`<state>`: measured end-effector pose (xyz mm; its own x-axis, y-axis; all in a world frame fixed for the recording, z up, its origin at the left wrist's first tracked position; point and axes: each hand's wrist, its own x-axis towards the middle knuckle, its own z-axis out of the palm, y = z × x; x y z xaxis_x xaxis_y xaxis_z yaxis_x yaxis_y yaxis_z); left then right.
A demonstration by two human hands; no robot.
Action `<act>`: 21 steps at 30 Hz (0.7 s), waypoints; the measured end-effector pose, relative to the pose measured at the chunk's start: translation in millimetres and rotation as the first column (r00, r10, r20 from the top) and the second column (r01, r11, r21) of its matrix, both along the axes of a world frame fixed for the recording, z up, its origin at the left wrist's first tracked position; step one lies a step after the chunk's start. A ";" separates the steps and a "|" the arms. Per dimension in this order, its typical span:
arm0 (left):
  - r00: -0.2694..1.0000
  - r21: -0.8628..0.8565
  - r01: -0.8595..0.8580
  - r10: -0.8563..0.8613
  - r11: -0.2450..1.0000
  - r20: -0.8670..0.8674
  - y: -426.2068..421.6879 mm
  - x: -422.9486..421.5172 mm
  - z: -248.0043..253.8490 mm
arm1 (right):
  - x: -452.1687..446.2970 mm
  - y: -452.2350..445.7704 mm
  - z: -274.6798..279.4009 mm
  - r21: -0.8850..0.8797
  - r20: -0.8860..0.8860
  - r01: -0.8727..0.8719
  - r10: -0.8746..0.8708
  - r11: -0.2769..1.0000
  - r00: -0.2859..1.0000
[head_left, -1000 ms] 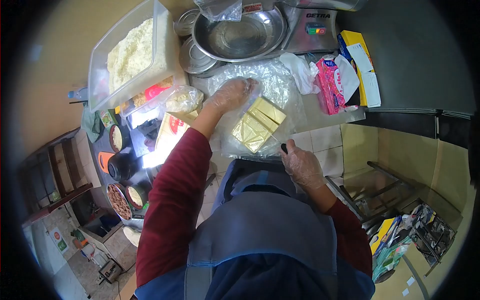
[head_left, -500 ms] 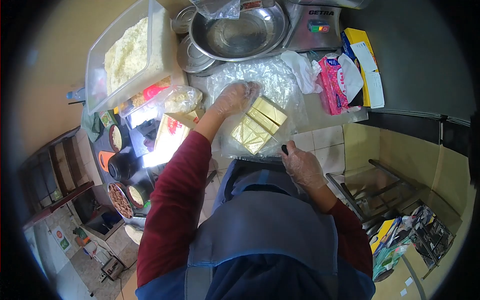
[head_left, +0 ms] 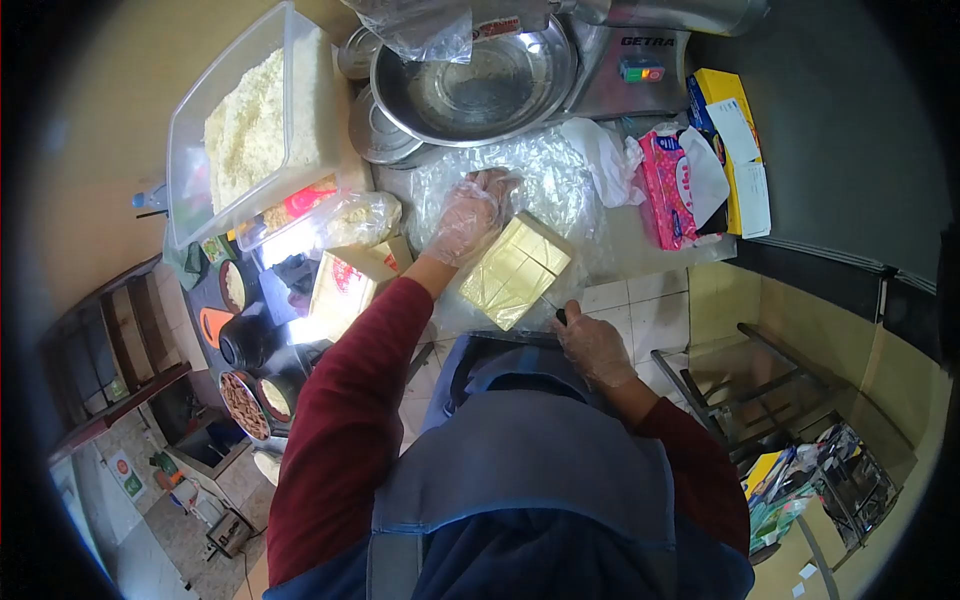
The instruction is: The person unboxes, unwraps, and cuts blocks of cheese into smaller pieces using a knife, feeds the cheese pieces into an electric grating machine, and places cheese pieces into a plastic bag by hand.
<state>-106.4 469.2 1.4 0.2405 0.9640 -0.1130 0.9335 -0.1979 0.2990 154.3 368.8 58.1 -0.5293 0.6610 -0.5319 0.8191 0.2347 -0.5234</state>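
Observation:
A pale yellow block [head_left: 515,272], with cut lines across its top, lies on clear plastic sheeting [head_left: 570,185] in front of me. My right hand [head_left: 592,345], in a clear plastic glove, is closed around the black handle of a knife [head_left: 561,316]; its thin blade reaches the block's near right edge. My left hand [head_left: 472,215], also gloved, rests on the sheeting at the block's upper left. Its fingers are bent and blurred by the plastic, so whether they grip anything is unclear.
Behind the sheeting stand a steel bowl [head_left: 475,88] and a GETRA machine [head_left: 635,85]. A pink tissue pack [head_left: 668,190] and a yellow box [head_left: 742,150] lie at right. At left are a tub of white shreds [head_left: 245,130], an opened carton [head_left: 345,285] and black bowls [head_left: 245,342].
The gap between the block's pieces has narrowed to a thin line. My left hand has shifted slightly down and its fingers have moved. My right hand has dropped slightly with the knife.

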 end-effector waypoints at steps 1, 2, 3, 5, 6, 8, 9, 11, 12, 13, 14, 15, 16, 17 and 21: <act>0.999 0.000 -0.034 0.034 0.999 0.012 -1.3 0.6 -3.4 | 0.2 -1.2 -6.7 0.004 0.000 -0.005 0.005 1.000 1.000; 0.999 0.003 -0.038 0.038 0.999 0.012 -1.7 0.7 -7.0 | 0.0 -3.3 -13.7 0.007 0.008 0.003 -0.003 1.000 1.000; 0.999 0.104 -0.023 0.020 0.994 0.025 -0.5 0.4 -11.6 | -1.4 -2.4 -18.5 0.012 0.016 0.013 -0.013 1.000 1.000; 0.999 0.205 -0.006 -0.001 0.979 0.038 -1.7 0.2 -21.2 | -4.0 -1.8 -24.9 0.001 0.021 0.015 -0.015 1.000 1.000; 1.000 0.163 -0.020 0.017 0.986 0.019 -3.0 0.4 -22.6 | -4.3 -1.4 -27.9 -0.012 0.027 0.018 -0.018 1.000 0.999; 1.000 0.125 -0.030 0.031 0.992 0.000 -1.3 0.4 -26.5 | -2.0 -2.8 -43.7 0.018 -0.008 0.020 -0.020 1.000 1.000; 0.999 0.100 -0.035 0.036 0.994 -0.010 -2.2 0.9 -27.2 | -1.2 -4.9 -45.7 0.040 -0.045 0.016 -0.015 0.999 0.999; 0.999 0.083 -0.041 0.043 0.996 -0.024 -2.1 0.5 -27.1 | -1.3 -6.2 -49.0 0.063 -0.022 0.012 -0.011 0.998 1.000; 0.998 0.077 -0.047 0.049 0.996 -0.036 -2.3 1.6 -27.0 | -1.0 -8.4 -48.7 0.082 0.002 0.009 -0.009 0.997 1.000; 0.997 0.076 -0.049 0.053 0.996 -0.047 0.8 1.8 -26.4 | -0.6 -10.1 -49.6 0.091 0.001 0.012 -0.013 0.996 1.000; 0.998 0.086 -0.045 0.049 0.995 -0.047 5.9 0.5 -25.5 | 0.2 -11.2 -51.2 0.081 -0.004 0.001 0.000 0.997 1.000; 0.999 0.013 -0.050 0.050 0.999 -0.003 9.6 -0.6 -19.6 | 1.1 -13.3 -51.4 0.067 -0.008 -0.014 0.015 0.998 1.000; 0.998 -0.066 -0.051 0.053 0.997 0.039 9.1 -1.0 -8.2 | -2.2 -11.5 -39.2 0.067 -0.008 -0.013 0.014 0.998 1.000; 0.998 -0.070 -0.051 0.054 0.996 0.038 4.2 -3.5 3.5 | -5.6 -8.8 -25.0 0.036 0.007 0.026 -0.026 0.999 1.000; 0.821 -0.182 -0.119 0.200 0.976 0.535 -14.6 -7.2 45.6 | -8.1 -6.9 3.4 0.139 -0.004 -0.003 0.003 0.990 1.000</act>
